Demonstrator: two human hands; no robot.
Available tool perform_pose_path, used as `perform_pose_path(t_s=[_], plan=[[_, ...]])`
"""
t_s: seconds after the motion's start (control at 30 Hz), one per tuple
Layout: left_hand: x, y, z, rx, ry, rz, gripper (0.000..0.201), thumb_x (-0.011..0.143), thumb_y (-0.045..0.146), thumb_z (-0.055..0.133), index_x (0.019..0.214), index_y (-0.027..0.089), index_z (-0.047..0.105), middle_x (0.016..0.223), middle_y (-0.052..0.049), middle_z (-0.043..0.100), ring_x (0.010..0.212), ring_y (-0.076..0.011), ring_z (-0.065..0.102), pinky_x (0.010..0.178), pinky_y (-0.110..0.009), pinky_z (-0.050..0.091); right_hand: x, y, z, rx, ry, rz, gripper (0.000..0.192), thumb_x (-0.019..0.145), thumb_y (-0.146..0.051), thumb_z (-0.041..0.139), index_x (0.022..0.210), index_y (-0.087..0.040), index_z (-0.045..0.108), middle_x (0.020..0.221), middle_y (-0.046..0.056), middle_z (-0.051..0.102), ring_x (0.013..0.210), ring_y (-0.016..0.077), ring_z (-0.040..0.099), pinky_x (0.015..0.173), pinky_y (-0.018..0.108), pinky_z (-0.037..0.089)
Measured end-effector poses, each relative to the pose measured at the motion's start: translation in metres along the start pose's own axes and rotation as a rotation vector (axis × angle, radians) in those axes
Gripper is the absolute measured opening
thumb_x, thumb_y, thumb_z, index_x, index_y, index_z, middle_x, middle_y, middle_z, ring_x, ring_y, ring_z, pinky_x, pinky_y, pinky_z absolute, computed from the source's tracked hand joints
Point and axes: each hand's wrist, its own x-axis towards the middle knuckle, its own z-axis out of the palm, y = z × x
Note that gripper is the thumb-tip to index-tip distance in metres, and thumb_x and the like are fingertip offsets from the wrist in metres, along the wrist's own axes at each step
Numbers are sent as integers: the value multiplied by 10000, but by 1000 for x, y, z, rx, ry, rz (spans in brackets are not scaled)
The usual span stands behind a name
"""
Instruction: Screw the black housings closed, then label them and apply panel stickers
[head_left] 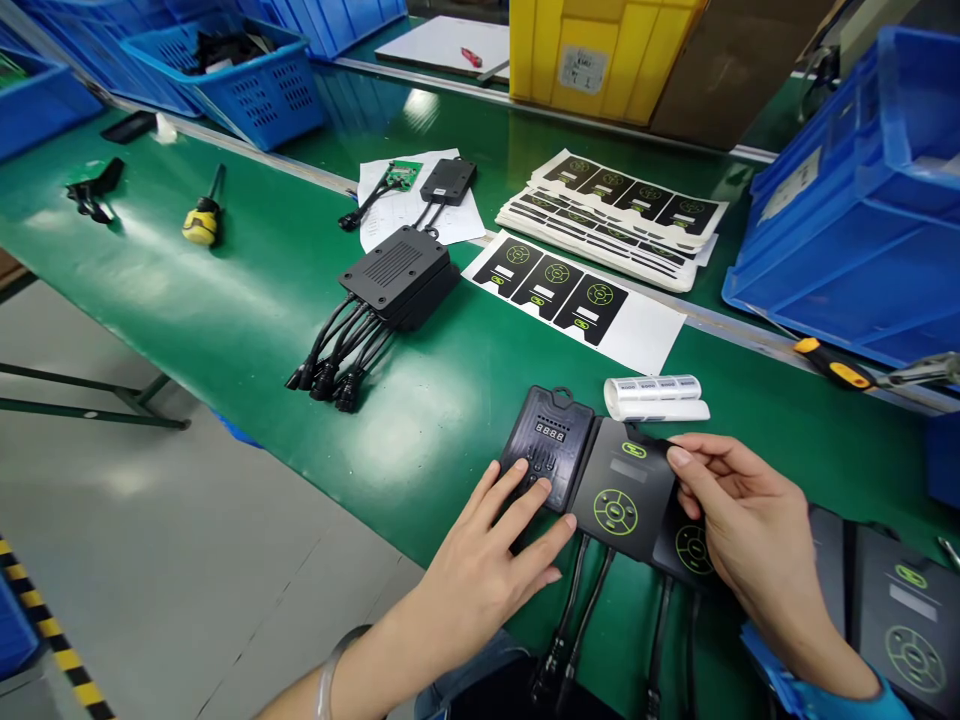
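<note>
Head view: left hand [491, 545] spread flat on one controller [547, 445]; right hand [750, 525] pinching one label [622, 490].

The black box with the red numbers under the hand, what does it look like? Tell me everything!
The black box is a flat, matte controller that looks like plastic, lying face up near the green table's front edge. It has a small hanging loop on top, a red digit display and rows of little holes. The left hand presses its lower part. A black sticker with green rings, pinched by the right hand, covers its right side. Black cables run out below.
</note>
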Motion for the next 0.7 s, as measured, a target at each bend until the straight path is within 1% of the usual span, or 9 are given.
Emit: perform_pose_path(t_s=[0.1,0.2,0.33,0.5,0.7], plan=[[1,1,0,19,1,6,379,936,270,603,1306,191,575,1327,-147,572,1345,-396,438,1050,-659,426,-1,-4,1,-27,4,-19,247,767,-398,746,919,-209,703,678,-15,562,465,52,448,410,186,367],[2,2,1,30,4,6,362,932,271,607,1285,192,590,1305,-142,582,1317,-392,467,1038,-655,441,-1,-8,3,-109,17,-76,236,768,-391,733,900,-198,707,671,-4,581,465,57,459,401,185,365],[2,1,2,39,31,5,355,922,267,622,1269,197,604,1298,-140,579,1308,-392,470,1032,-657,446,0,-7,2,-190,34,-146,240,761,-390,723,900,-194,709,692,7,608,501,62,483,433,176,398],[3,1,4,37,59,-3,345,917,229,624,1260,202,617,1288,-127,585,1304,-385,473,1024,-650,461,2,-4,2,-250,29,-153,265,763,-418,703,890,-186,706,657,-4,595,484,60,490,432,168,409],[4,1,2,37,61,-8,317,922,212,608,1238,209,638,1269,-116,604,1281,-379,498,1007,-646,480,3,-3,4,-269,19,-131,300,757,-455,693,890,-187,708,651,-7,595,465,60,481,398,167,383]])
